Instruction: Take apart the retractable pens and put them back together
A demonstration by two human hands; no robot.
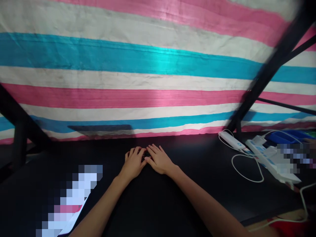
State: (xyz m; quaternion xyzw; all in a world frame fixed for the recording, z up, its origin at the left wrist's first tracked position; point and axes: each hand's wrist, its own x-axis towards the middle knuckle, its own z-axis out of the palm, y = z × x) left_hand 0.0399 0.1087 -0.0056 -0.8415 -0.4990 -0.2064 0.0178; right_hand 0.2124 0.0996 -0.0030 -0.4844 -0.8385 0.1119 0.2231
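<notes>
Both of my hands rest close together near the far edge of the black tabletop. My left hand lies palm down, its fingers apart and slightly bent. Beside it, my right hand is also palm down with fingers stretched and spread, its thumb reaching toward the left hand. Between the thumbs and index fingers shows a small dark object. Both hands touch or nearly touch it, but they partly cover it, and against the black surface its kind cannot be made out.
A lit, pixelated screen-like item lies at left. At right are a white power strip, a white stick-shaped device, loose white cables and a blue tray. Black frame bars flank a striped sheet behind.
</notes>
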